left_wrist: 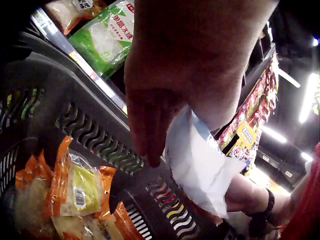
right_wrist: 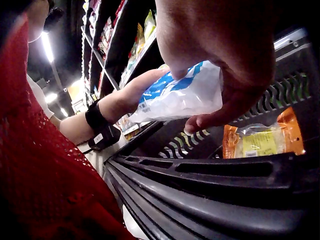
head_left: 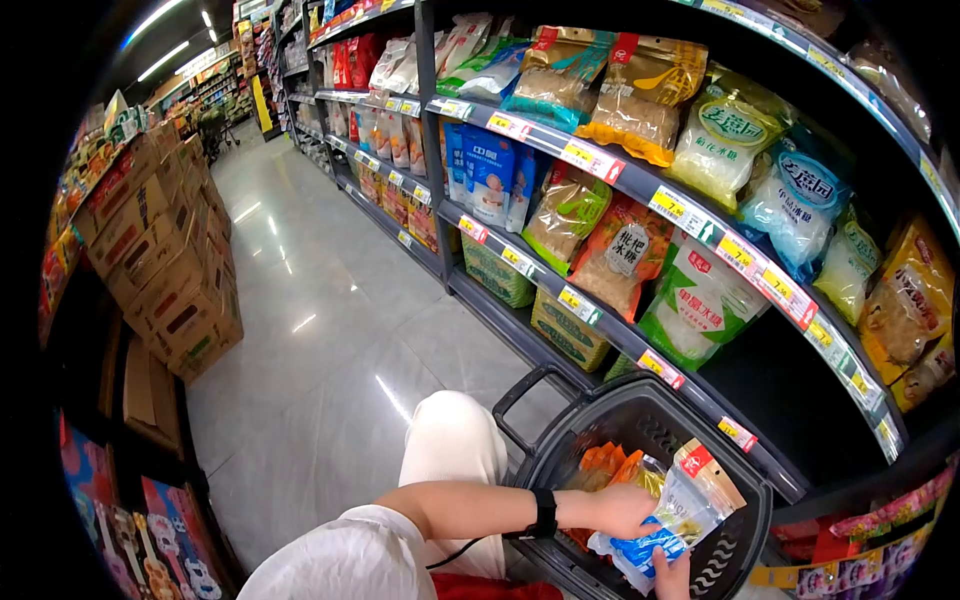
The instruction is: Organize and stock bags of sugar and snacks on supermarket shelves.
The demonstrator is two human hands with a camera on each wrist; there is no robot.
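Observation:
A clear bag with a blue and white label is held in both hands above the basket. The left hand grips its upper left side, fingers bent over it; in the left wrist view this hand pinches the bag's white side. At the bag's near end is the right hand, its thumb lying on the label. The right wrist view shows the right hand curled round the bag, and the left hand at its other end. Orange-edged packets lie in the basket below.
Shelves with price rails hold bagged goods along the right. Stacked cartons stand across the tiled aisle at left. The basket's handle juts toward the aisle, near the person's knee.

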